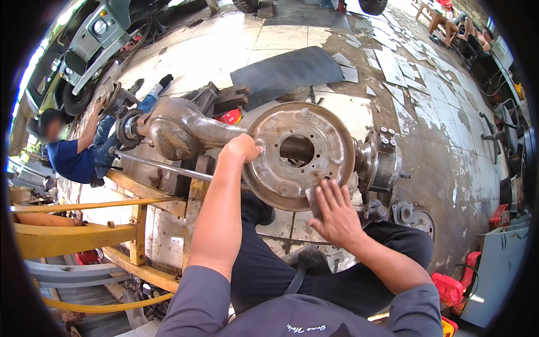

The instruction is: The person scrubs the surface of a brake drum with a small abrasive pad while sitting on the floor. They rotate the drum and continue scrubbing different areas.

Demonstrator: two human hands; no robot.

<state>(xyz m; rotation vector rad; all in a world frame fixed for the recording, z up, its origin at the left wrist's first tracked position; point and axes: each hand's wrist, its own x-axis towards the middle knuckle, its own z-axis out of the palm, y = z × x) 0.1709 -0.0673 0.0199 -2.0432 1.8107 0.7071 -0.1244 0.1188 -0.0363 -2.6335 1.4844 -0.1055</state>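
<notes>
A round metal brake backing plate (269, 182) with a large centre hole and several small holes stands tilted before me. My left hand (242, 148) is wrapped round its left rim, thumb on the face and fingers hidden behind. Against its lower right part, my right hand (336, 210) presses a small brownish-grey sheet that looks like sandpaper (312, 203), held under the outstretched fingers beside the thumb. Behind the plate lies a rusty axle housing (179, 132) with a bulging middle. A hub assembly (379, 160) sits just right of the plate.
A yellow metal frame (78, 238) and a long rod (163, 165) lie at left. Beyond them a co-worker (73, 154) in blue handles another axle end. A dark curved panel (286, 73) rests behind, with broken tiles (387, 64) at right. Red tool parts (449, 289) stand lower right.
</notes>
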